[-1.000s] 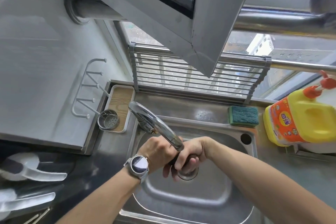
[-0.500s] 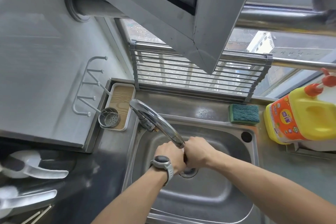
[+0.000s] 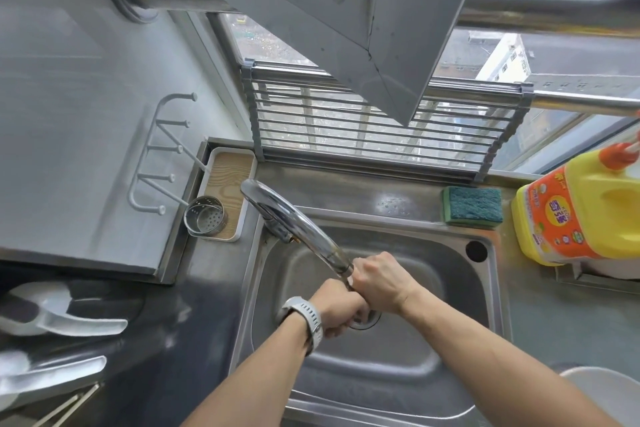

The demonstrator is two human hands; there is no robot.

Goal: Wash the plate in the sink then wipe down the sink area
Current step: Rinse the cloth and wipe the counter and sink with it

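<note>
- Over the stainless steel sink (image 3: 450,274), the left hand (image 3: 337,305) has rolled since a second ago, watch face turning away.
- Both fists are curling together under the curved chrome faucet (image 3: 294,222), the right hand (image 3: 377,282) on top, apparently rinsing; anything held is hidden.
- The white plate (image 3: 602,388) is sitting right of the sink, unwashed.

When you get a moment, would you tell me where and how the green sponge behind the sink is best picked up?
Pinch the sponge across its two long sides, coming down from above with the right hand, which is nearer. It lies flat on the steel ledge behind the sink, green scrub face up, so its sides are exposed. The yellow bottle stands close on its right, so an end-to-end grip looks cramped.
</note>
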